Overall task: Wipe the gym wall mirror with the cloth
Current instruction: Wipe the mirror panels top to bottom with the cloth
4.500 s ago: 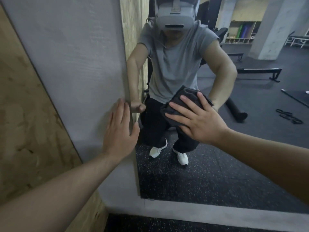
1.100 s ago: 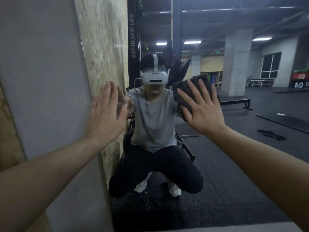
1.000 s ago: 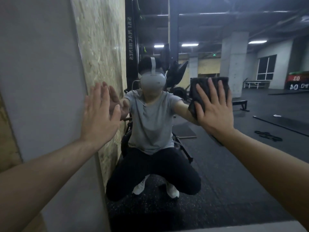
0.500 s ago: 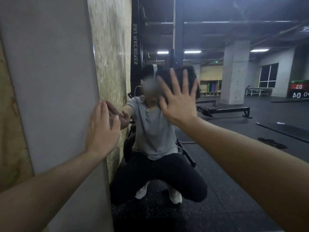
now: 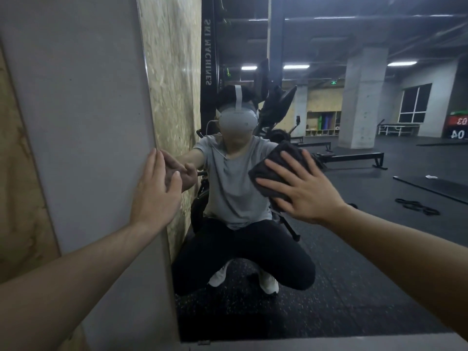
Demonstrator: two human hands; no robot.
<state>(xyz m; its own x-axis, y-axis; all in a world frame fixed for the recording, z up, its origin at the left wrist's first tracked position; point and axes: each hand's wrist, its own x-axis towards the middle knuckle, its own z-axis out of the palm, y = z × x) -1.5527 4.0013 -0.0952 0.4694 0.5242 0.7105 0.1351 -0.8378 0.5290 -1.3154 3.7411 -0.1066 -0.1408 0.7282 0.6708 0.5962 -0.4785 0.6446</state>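
The wall mirror [image 5: 354,249] fills the centre and right of the head view and reflects a crouching person in a headset. My right hand [image 5: 301,190] presses a dark grey cloth [image 5: 273,171] flat against the glass at mid height, fingers straight and spread. Most of the cloth lies under my palm; its upper left part shows. My left hand [image 5: 155,191] rests open on the mirror's left edge, where the glass meets the grey wall [image 5: 83,122].
A grey ledge [image 5: 329,344] runs along the mirror's bottom edge. Chipboard panelling [image 5: 15,173] covers the wall at the far left. The reflection shows gym floor, benches, a concrete pillar and a rowing machine behind me.
My right hand slid the cloth down and to the right from head height of the reflection to chest height. My left hand stayed on the mirror's left edge.
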